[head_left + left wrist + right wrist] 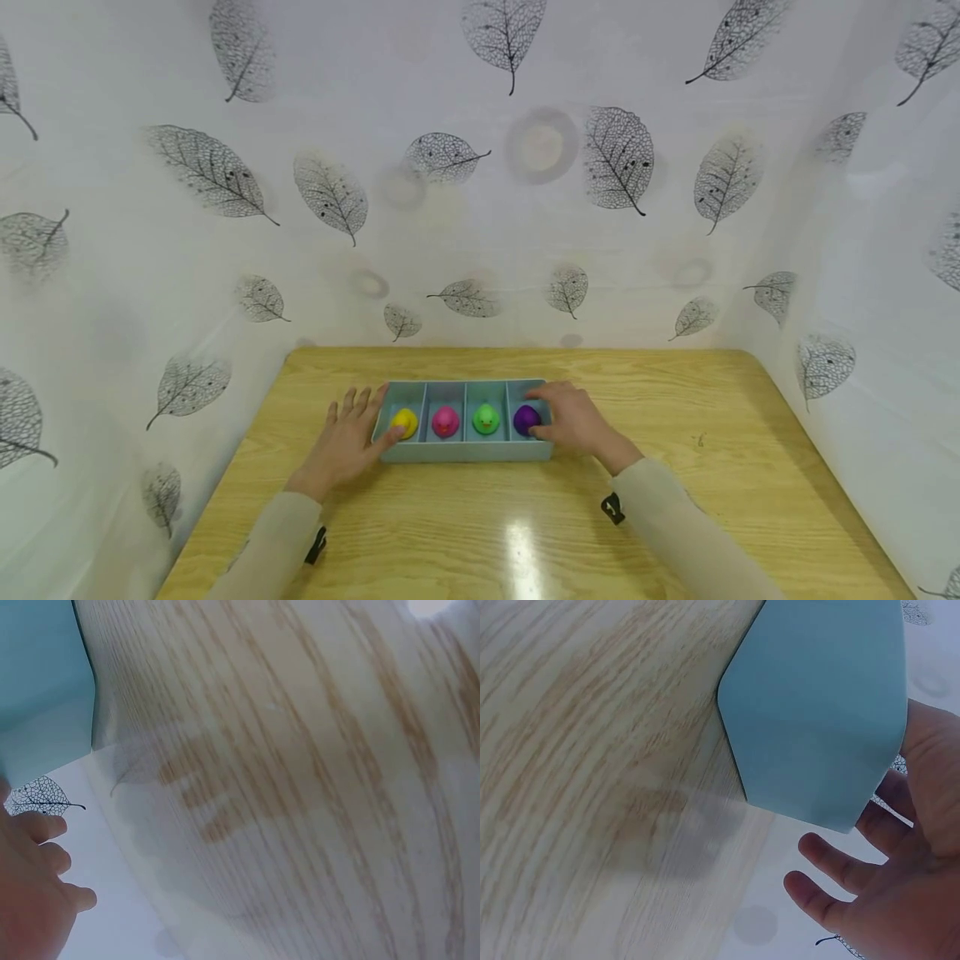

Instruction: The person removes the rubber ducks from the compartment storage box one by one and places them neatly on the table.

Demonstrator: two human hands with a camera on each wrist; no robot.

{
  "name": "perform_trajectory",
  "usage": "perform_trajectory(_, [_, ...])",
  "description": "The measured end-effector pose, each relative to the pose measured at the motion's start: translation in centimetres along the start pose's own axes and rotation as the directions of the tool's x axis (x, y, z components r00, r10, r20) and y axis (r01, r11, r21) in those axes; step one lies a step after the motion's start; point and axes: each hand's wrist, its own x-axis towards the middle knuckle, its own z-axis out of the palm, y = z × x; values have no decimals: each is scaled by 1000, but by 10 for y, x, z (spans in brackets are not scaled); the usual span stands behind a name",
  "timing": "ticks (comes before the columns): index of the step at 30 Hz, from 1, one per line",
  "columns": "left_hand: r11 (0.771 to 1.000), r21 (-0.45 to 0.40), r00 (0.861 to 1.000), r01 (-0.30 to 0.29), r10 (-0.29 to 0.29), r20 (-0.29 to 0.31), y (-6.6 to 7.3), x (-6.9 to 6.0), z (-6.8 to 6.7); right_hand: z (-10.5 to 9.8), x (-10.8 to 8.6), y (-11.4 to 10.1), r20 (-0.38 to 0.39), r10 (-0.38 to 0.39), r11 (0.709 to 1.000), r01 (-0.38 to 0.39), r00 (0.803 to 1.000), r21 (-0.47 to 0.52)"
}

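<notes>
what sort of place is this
Probably a small set-up for tabletop work, though the surrounding room is hidden: a wooden table enclosed on three sides by leaf-printed sheeting, with a divided tray holding small toys such as a green duck.

A wood-grained table (450, 512); behind it, a leaf-printed white sheet (487, 225).
</notes>
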Motion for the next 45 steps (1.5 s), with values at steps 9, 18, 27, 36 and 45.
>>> perform_trajectory(9, [1000, -8, 1000, -7, 7, -2, 3, 0, -2, 0, 7, -3, 58, -1, 1000, 2, 998, -19])
perform_trajectory(18, [1000, 0, 1000, -9, 9, -8, 3, -1, -3, -1, 14, -7, 123, 29, 998, -23, 992, -50])
perform_trajectory(27, [1000, 12, 1000, -11, 11, -9, 3, 0, -2, -1, 17, -9, 160, 35, 999, -28, 986, -43])
perform_trajectory(36, [1000, 20, 1000, -15, 15, -16, 1, 0, 0, 2, 17, -8, 165, 28, 999, -24, 986, -29])
perform_trajectory(45, [1000, 6, 1000, -11, 11, -16, 3, 0, -1, 1, 17, -8, 155, 14, 1000, -11, 988, -20])
